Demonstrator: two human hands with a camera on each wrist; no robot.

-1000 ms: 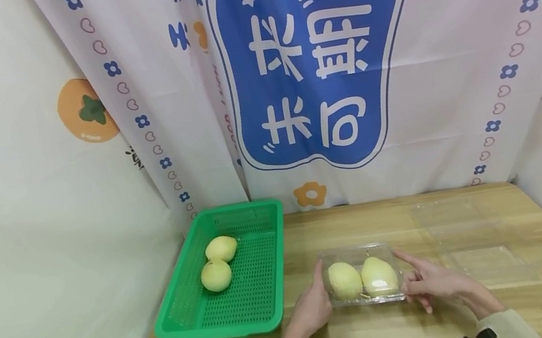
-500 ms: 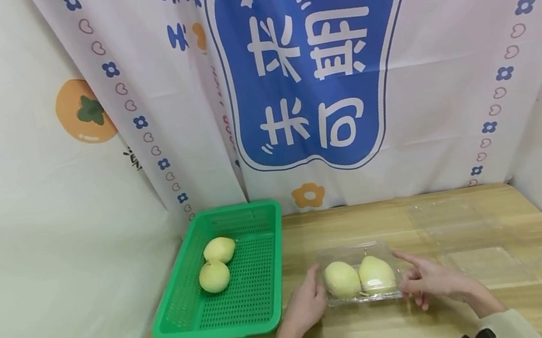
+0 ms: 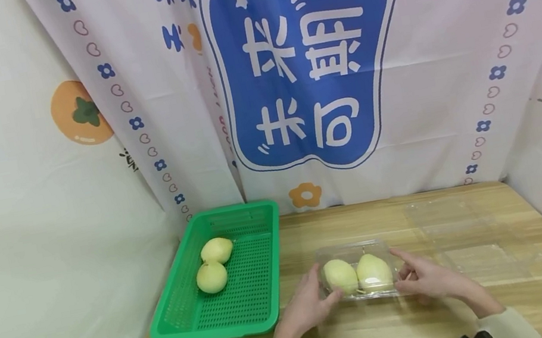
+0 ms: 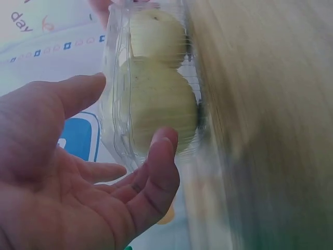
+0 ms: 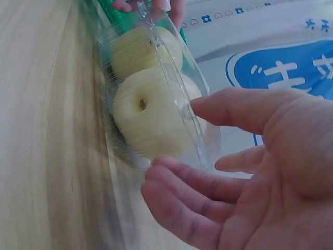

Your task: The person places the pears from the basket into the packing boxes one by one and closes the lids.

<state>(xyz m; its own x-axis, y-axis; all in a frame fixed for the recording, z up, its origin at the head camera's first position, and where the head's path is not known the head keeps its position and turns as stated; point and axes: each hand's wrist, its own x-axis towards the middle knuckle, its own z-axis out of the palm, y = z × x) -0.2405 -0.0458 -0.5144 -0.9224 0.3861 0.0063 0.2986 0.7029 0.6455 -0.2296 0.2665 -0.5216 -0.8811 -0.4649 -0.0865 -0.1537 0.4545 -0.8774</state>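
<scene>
A clear plastic clamshell box [image 3: 353, 250] with its lid down stands on the table in front of me. Inside, two pale yellow pears [image 3: 341, 276] sit side by side, also seen through the plastic in both wrist views. My left hand [image 3: 307, 306] grips the box's left end, its thumb at the front edge and its fingers around the side. At the opposite end my right hand [image 3: 428, 277] holds the box, thumb near the front corner and index finger reaching along the side. The right wrist view shows its thumb on the box's rim [image 5: 179, 99].
A green perforated basket [image 3: 250, 327] stands to the left with two more pears [image 3: 211, 277] in it. Two clear plastic containers [image 3: 477, 256] lie at the right of the wooden table [image 3: 387, 336]. Behind the table hangs a printed cloth [image 3: 434, 104].
My left thumb has come forward onto the box's front edge. The right hand's lower fingers have drawn in toward the box. The whole head view has shifted slightly.
</scene>
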